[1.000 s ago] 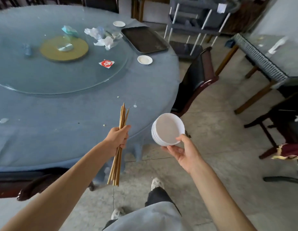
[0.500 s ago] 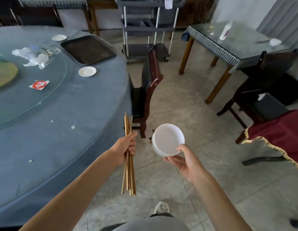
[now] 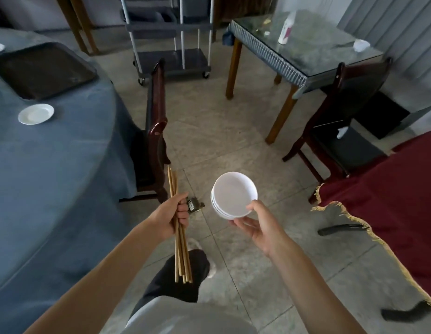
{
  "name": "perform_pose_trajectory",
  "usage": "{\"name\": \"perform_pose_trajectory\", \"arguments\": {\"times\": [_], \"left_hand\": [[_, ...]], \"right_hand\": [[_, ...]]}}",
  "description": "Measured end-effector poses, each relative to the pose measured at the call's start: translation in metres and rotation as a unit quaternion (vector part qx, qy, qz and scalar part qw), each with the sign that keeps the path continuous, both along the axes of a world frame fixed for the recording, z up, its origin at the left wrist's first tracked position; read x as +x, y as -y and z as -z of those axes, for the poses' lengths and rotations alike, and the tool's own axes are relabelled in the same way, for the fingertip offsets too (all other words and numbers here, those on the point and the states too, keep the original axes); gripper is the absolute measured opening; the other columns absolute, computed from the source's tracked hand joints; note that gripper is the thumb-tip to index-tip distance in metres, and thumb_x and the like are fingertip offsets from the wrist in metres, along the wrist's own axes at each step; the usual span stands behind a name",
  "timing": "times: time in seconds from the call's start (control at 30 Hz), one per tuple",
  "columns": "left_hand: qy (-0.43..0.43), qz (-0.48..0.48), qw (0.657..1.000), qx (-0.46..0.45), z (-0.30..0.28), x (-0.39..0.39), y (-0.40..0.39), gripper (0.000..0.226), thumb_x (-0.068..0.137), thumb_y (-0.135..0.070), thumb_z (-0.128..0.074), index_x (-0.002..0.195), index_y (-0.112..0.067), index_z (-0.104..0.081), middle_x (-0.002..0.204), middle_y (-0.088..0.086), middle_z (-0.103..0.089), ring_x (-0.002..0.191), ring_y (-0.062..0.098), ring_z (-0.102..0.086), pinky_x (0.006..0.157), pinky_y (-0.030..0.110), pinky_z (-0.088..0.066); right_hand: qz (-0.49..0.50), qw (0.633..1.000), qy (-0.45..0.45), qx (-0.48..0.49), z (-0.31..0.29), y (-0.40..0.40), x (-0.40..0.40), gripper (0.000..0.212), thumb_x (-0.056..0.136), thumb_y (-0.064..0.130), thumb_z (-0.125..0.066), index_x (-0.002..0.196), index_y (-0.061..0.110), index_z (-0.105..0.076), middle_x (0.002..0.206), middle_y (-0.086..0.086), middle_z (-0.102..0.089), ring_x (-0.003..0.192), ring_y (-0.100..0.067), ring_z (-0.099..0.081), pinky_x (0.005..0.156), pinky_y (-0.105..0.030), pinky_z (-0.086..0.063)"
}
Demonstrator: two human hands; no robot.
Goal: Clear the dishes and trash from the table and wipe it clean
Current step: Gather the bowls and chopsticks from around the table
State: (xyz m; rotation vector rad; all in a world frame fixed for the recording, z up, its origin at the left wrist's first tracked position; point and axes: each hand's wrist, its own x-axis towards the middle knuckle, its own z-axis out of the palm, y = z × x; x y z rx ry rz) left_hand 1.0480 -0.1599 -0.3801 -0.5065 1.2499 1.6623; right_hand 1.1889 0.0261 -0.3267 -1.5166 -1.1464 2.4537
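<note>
Nearest me, my left hand (image 3: 170, 219) is closed in a fist around a bundle of wooden chopsticks (image 3: 179, 239), which hangs almost upright over the tiled floor, its lower ends level with my dark trouser leg. My right hand (image 3: 262, 225) grips a small stack of white bowls (image 3: 233, 195), thumb over the near rim and fingers cupped beneath; the stack tilts so I look into the top bowl, which is empty.

To my left lies the round table under its blue-grey tablecloth (image 3: 53, 189). On it I see a white saucer (image 3: 36, 113), and just beyond that a dark serving tray (image 3: 41, 68) near the table's edge. A dark wooden chair (image 3: 155, 131) stands pushed against the table.

On my right a red, gold-fringed tablecloth (image 3: 390, 201) enters the view. Farther on stands a glass-topped square table (image 3: 306, 44) with a white bottle (image 3: 285, 30) upright on it and another chair tucked beside it. Farthest, straight ahead, is a grey wheeled service cart (image 3: 171, 39).
</note>
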Motion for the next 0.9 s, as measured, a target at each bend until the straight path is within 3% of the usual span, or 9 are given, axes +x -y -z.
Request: {"name": "perform_pose_trajectory", "arguments": {"times": [0.2,0.37,0.47,0.63,0.9], "left_hand": [[-0.01,0.015,1.0,0.003,0.022,-0.082,-0.105,0.045,0.102,-0.031,-0.057,0.062,-0.025,-0.036,0.054,-0.008,-0.03,0.039,0.007,-0.031,0.036,0.02,-0.033],[0.002,0.01,1.0,0.023,0.019,-0.155,-0.203,0.042,0.102,-0.031,-0.054,0.065,-0.026,-0.036,0.058,-0.008,-0.028,0.044,0.007,-0.029,0.039,0.018,-0.029],[0.001,0.005,0.999,0.039,0.009,-0.199,-0.25,0.042,0.103,-0.031,-0.052,0.065,-0.026,-0.036,0.057,-0.008,-0.028,0.044,0.007,-0.028,0.04,0.018,-0.027],[-0.002,-0.015,0.999,0.042,-0.003,-0.268,-0.292,0.043,0.101,-0.03,-0.055,0.063,-0.027,-0.035,0.056,-0.008,-0.027,0.043,0.007,-0.027,0.04,0.019,-0.027],[0.005,-0.081,0.996,0.041,0.011,-0.398,-0.352,0.044,0.103,-0.029,-0.05,0.062,-0.026,-0.035,0.054,-0.008,-0.027,0.042,0.008,-0.028,0.039,0.019,-0.028]], "right_hand": [[-0.007,1.0,-0.005,0.002,0.003,-0.099,-0.082,0.019,0.095,0.008,-0.057,0.114,0.011,-0.062,0.117,-0.028,-0.066,0.094,-0.042,-0.076,0.061,-0.026,-0.064],[0.006,1.0,-0.011,0.011,0.007,-0.185,-0.165,0.037,0.095,0.011,-0.057,0.132,0.01,-0.059,0.127,-0.027,-0.063,0.111,-0.042,-0.071,0.057,-0.024,-0.061],[0.005,1.0,-0.018,0.023,0.005,-0.23,-0.21,0.039,0.096,0.01,-0.055,0.135,0.011,-0.058,0.129,-0.027,-0.062,0.112,-0.042,-0.07,0.057,-0.023,-0.06],[-0.015,1.0,-0.016,0.006,-0.005,-0.285,-0.274,0.034,0.097,0.009,-0.054,0.131,0.012,-0.058,0.124,-0.025,-0.063,0.098,-0.039,-0.075,0.058,-0.025,-0.062],[-0.07,0.997,0.009,-0.017,0.021,-0.369,-0.419,0.039,0.093,0.009,-0.055,0.132,0.007,-0.058,0.131,-0.028,-0.062,0.108,-0.041,-0.073,0.06,-0.026,-0.062]]}}
